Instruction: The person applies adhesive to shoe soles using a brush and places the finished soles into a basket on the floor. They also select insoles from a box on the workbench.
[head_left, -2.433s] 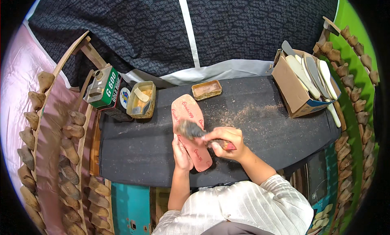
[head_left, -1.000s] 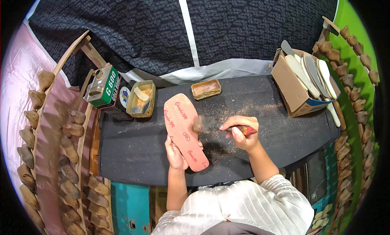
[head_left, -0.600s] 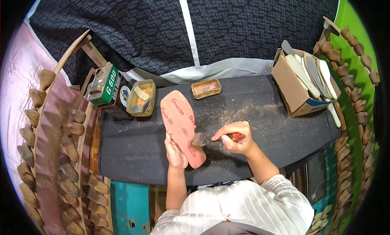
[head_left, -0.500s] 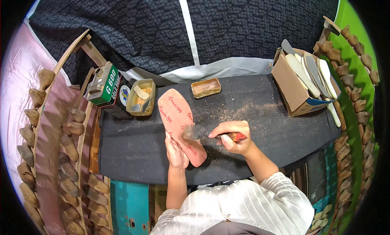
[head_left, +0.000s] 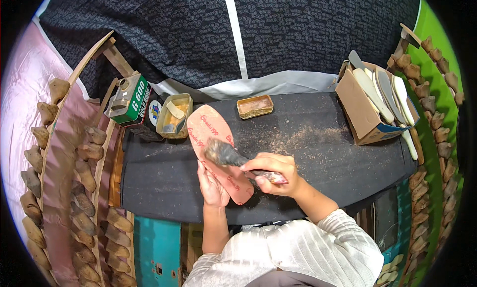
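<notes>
A pink insole board (head_left: 237, 187) with red printing slants over the dark table. Its lower left edge rests in my left hand (head_left: 212, 188), whose fingers are partly hidden beneath it. My right hand (head_left: 276, 172) is closed around the handle of a brush (head_left: 222, 152). The brush's dark, bushy bristles lie over the board's middle, pointing up and left. Whether the bristles press on the surface is hard to tell.
Beyond the board stand a green-and-black can (head_left: 133, 101), a tub (head_left: 176, 129) with scrapers in yellowish glue, and a shallow tin (head_left: 255, 107). Pale crumbs (head_left: 293, 138) litter the cloth. At right, a cardboard box (head_left: 365, 110) holds sole-shaped pieces. Racks of wooden shoe lasts (head_left: 34, 158) flank the table.
The brush has moved left and up across the insole board, from its right edge toward its middle. My right hand has shifted slightly left. The left hand keeps its hold.
</notes>
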`<state>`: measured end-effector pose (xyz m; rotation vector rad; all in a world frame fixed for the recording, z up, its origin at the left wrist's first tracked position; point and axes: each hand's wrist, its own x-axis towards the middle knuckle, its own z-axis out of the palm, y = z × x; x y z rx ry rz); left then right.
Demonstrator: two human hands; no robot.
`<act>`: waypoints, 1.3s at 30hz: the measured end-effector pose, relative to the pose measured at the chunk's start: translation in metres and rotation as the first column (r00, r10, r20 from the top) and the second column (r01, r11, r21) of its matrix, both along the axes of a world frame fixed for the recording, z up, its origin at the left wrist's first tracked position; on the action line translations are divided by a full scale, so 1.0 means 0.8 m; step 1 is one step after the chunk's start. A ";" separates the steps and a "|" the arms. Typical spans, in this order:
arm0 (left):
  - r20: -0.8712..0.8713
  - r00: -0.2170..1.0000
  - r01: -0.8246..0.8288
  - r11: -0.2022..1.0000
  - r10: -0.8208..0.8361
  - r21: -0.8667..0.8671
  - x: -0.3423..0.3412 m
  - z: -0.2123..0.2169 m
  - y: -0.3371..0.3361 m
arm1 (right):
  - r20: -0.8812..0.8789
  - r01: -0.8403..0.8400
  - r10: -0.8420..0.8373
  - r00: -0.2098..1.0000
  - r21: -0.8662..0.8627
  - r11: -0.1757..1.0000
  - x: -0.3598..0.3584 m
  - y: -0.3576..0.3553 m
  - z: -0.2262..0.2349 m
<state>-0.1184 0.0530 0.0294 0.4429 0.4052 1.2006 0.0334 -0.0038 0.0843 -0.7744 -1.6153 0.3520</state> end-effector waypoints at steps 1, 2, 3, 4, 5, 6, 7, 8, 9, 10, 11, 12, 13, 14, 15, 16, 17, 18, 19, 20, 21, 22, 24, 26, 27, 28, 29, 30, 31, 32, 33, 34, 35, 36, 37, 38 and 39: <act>0.070 0.997 -0.006 1.000 0.007 -0.007 0.004 0.006 -0.006 | 0.002 -0.006 0.006 1.000 0.064 0.998 -0.003 0.006 -0.007; 0.071 0.997 -0.008 1.000 0.009 -0.007 0.002 0.004 -0.005 | 0.003 -0.008 0.008 1.000 0.065 0.998 -0.003 0.007 -0.011; 0.025 0.997 0.069 0.995 -0.071 0.076 0.000 -0.002 -0.003 | 0.051 -0.052 0.048 0.998 0.079 0.996 -0.003 0.005 -0.015; -0.028 0.989 0.149 0.977 -0.146 0.155 -0.004 -0.004 -0.001 | 0.100 -0.095 0.086 0.991 0.090 0.991 -0.002 0.004 -0.016; 0.047 0.966 0.242 0.952 -0.255 0.187 -0.007 -0.001 0.003 | 0.122 -0.157 0.147 0.982 0.073 0.985 0.001 0.001 -0.014; 0.047 0.966 0.241 0.952 -0.254 0.188 -0.009 -0.002 0.005 | 0.123 -0.158 0.148 0.981 0.073 0.985 0.005 -0.001 -0.013; 0.015 0.980 0.192 0.966 -0.198 0.175 -0.010 -0.006 0.008 | 0.140 -0.209 0.207 0.968 -0.006 0.978 0.009 -0.003 -0.013; -0.020 0.989 0.145 0.976 -0.144 0.164 -0.011 -0.007 0.009 | 0.151 -0.254 0.265 0.952 -0.086 0.963 0.014 -0.006 -0.011; 0.049 0.981 0.176 0.971 -0.186 0.164 -0.012 -0.007 0.009 | 0.139 -0.248 0.257 0.956 -0.075 0.966 0.019 -0.005 -0.007; 0.049 0.981 0.178 0.970 -0.188 0.164 -0.012 -0.007 0.008 | 0.081 -0.242 0.249 0.965 -0.089 0.966 0.023 -0.004 -0.006; 0.073 0.987 0.137 0.986 -0.144 0.089 -0.011 -0.002 0.004 | 0.035 -0.158 0.160 0.986 -0.065 0.985 0.022 -0.003 -0.004; 0.092 0.991 0.097 0.995 -0.098 0.013 -0.011 0.001 0.001 | -0.014 -0.072 0.071 0.997 -0.046 0.996 0.019 -0.002 -0.002; 0.158 0.962 0.184 0.957 -0.222 0.224 -0.016 -0.013 0.003 | -0.021 0.032 -0.032 0.999 -0.010 0.999 0.013 0.001 0.001; 0.159 0.961 0.187 0.956 -0.226 0.224 -0.014 -0.013 0.003 | -0.021 0.036 -0.036 0.999 -0.010 0.999 0.014 0.002 -0.002; 0.192 0.960 0.166 0.967 -0.204 0.196 -0.010 -0.013 0.002 | 0.034 0.039 -0.040 0.999 0.015 0.999 0.016 0.004 -0.009; 0.224 0.958 0.144 0.975 -0.180 0.166 -0.008 -0.013 0.003 | 0.089 0.041 -0.044 0.995 0.040 0.998 0.017 0.006 -0.015; 0.224 0.958 0.143 0.976 -0.179 0.167 -0.008 -0.013 0.004 | 0.113 0.001 -0.008 0.994 0.059 0.998 0.019 0.005 -0.020; 0.098 0.989 0.099 0.988 -0.110 0.116 -0.008 -0.015 0.006 | 0.123 -0.078 0.073 0.990 0.037 0.996 0.021 0.001 -0.022; -0.033 0.998 0.047 0.996 -0.045 0.070 -0.009 -0.017 0.008 | 0.131 -0.136 0.135 0.982 -0.002 0.991 0.021 -0.001 -0.024; -0.034 0.998 0.047 0.996 -0.045 0.069 -0.011 -0.020 0.009 | 0.136 -0.192 0.196 0.971 -0.043 0.980 0.021 -0.002 -0.025; -0.025 0.996 0.087 0.986 -0.084 0.140 -0.013 -0.025 0.010 | 0.156 -0.185 0.194 0.968 -0.072 0.980 0.024 -0.004 -0.020; -0.020 0.992 0.126 0.969 -0.124 0.211 -0.014 -0.027 0.011 | 0.155 -0.185 0.195 0.968 -0.074 0.980 0.024 -0.004 -0.018; 0.041 0.997 0.065 0.993 -0.070 0.099 -0.005 -0.014 0.002 | 0.020 -0.080 0.081 0.996 -0.040 0.996 0.022 -0.002 -0.016; 0.095 0.995 0.007 1.000 -0.005 -0.015 0.000 -0.010 0.001 | 0.017 -0.022 0.022 1.000 -0.026 0.999 0.012 0.000 -0.017; 0.050 0.999 -0.006 1.000 0.006 0.003 0.001 -0.012 0.003 | 0.058 -0.033 0.035 0.998 -0.031 0.999 0.010 0.001 -0.020; 0.004 1.000 -0.018 1.000 0.018 0.022 0.001 -0.015 0.004 | 0.099 -0.043 0.047 0.994 -0.037 0.998 0.008 0.001 -0.024; 0.010 0.998 0.056 0.997 -0.057 0.053 -0.002 -0.017 0.009 | 0.090 -0.076 0.078 0.993 -0.018 0.997 0.007 -0.001 -0.029; 0.011 0.998 0.056 0.997 -0.057 0.053 -0.004 -0.019 0.010 | 0.116 -0.131 0.133 0.984 -0.030 0.991 0.011 -0.004 -0.028; -0.012 0.998 0.064 0.993 -0.063 0.096 -0.006 -0.019 0.010 | 0.121 -0.188 0.191 0.974 -0.043 0.981 0.013 -0.006 -0.030; -0.036 0.997 0.071 0.988 -0.067 0.139 -0.008 -0.019 0.010 | 0.125 -0.245 0.250 0.960 -0.056 0.968 0.015 -0.007 -0.032; -0.061 0.998 0.043 0.992 -0.036 0.115 -0.009 -0.021 0.011 | 0.125 -0.245 0.251 0.960 -0.057 0.968 0.019 -0.008 -0.032; -0.061 0.998 0.042 0.993 -0.035 0.114 -0.010 -0.023 0.011 | 0.127 -0.275 0.285 0.950 -0.091 0.957 0.023 -0.008 -0.030; -0.018 0.999 0.045 0.991 -0.043 0.126 -0.010 -0.024 0.012 | 0.128 -0.303 0.319 0.939 -0.125 0.945 0.027 -0.009 -0.028; 0.024 0.998 0.047 0.989 -0.050 0.137 -0.010 -0.025 0.011 | 0.128 -0.303 0.319 0.939 -0.126 0.944 0.031 -0.010 -0.024; 0.025 0.998 0.046 0.990 -0.050 0.136 -0.011 -0.025 0.010 | 0.036 -0.268 0.281 0.959 -0.212 0.940 0.035 -0.013 -0.019; 0.025 1.000 0.012 0.991 -0.015 0.136 -0.011 -0.024 0.010 | -0.050 -0.237 0.232 0.971 -0.298 0.925 0.039 -0.013 -0.016; 0.026 0.999 -0.023 0.990 0.020 0.136 -0.011 -0.024 0.010 | -0.143 -0.195 0.157 0.977 -0.317 0.928 0.042 -0.011 -0.019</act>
